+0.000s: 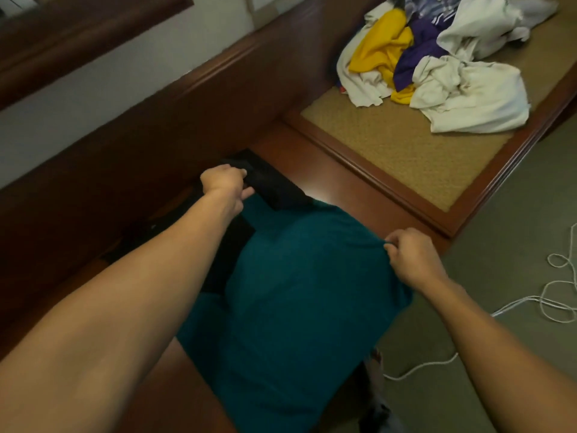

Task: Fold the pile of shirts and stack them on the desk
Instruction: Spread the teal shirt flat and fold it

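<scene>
Left forearm (125,292) and right forearm (499,354), both bare, reach out over the desk (343,170) from its front side.

Left hand (224,185): at the back of the desk, fingers curled round a fold of a black garment (274,189). That garment lies partly under the teal shirt (290,292).

Teal shirt: spread across the middle of the desk, its near part hanging over the front edge. It looks like soft, light knit cloth that sags wherever it is not supported and will slide easily on the polished wood. In my judgement it is best taken by pinches at a hem, shoulder seam or corner, two points well apart, so that the panel stays flat while it is turned over.

Right hand (409,259): at the front edge of the desk, thumb and fingers pinching the right-hand edge of the teal shirt and lifting it slightly.

Pile of shirts (437,67): white, yellow and purple, crumpled together on the woven inset (406,157) at the far right end of the desk, well apart from both hands and not yet folded.

White cord (555,295): looped on the carpet (515,214) beyond the desk's front edge.
</scene>
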A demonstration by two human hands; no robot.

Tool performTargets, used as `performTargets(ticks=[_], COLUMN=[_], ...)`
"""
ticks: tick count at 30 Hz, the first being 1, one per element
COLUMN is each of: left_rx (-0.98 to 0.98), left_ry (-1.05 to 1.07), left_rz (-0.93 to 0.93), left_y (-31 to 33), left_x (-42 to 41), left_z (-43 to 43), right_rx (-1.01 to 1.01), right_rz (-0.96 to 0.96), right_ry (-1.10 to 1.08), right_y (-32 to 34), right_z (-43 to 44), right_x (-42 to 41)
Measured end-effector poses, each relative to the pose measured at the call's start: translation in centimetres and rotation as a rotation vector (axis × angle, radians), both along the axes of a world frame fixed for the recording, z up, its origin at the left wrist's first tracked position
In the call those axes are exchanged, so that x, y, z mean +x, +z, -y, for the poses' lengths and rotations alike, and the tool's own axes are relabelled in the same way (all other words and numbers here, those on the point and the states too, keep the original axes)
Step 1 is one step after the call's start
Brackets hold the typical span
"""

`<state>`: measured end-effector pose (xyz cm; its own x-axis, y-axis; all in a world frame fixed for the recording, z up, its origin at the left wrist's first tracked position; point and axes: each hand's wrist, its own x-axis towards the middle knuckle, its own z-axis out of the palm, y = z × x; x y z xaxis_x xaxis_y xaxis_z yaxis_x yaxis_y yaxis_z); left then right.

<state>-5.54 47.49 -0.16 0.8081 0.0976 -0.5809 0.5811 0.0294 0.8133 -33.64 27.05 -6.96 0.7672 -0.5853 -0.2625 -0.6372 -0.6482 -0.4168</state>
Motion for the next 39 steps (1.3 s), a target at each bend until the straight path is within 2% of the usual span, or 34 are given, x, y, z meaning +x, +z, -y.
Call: performTargets(ticks=[5,8,11,15,21,28,33,36,39], left_rx=[-0.061,-0.011,0.021,0.063,0.050,0.073,0.082,0.117,0.170], left_ry=[0.090,0.149,0.222,0.275,0.202,0.140,0.062,0.067,0.120], left_rz=[0.109,0.140,0.095,-0.067,-0.129,-0.029,-0.080,-0.023,0.033], left_y=[4.7,5.1,2.6,-1.8,-3.3,-3.3,-4.1,-4.6,-4.9], left_x=[-0.9,-2.8,-5.4,-8.4,-10.0,-10.3,-10.5,-10.0,-9.5], left_z=[-4.9,-10.2,-15.9,-20.0,-21.1,-21.5,-22.1,-22.5,-23.0], right_rx=[-0.108,-0.149,-0.186,-0.133,-0.187,-0.207,-0.083,-0.151,-0.189], right_rz=[0.319,0.404,0.332,0.144,0.140,0.270,0.044,0.073,-0.020], right_ry=[0.065,0.143,0.212,0.306,0.323,0.268,0.375,0.284,0.243], right_y=[3.8,4.5,2.7,-1.0,-1.9,0.2,-1.3,-1.5,-1.5], right_z=[-4.2,-9.3,-13.7,-16.2,-16.8,-16.8,-17.8,-17.8,-17.3], right_x=[-1.7,-4.2,-6.2,-6.9,-5.7,-5.8,-7.2,-7.9,-8.6])
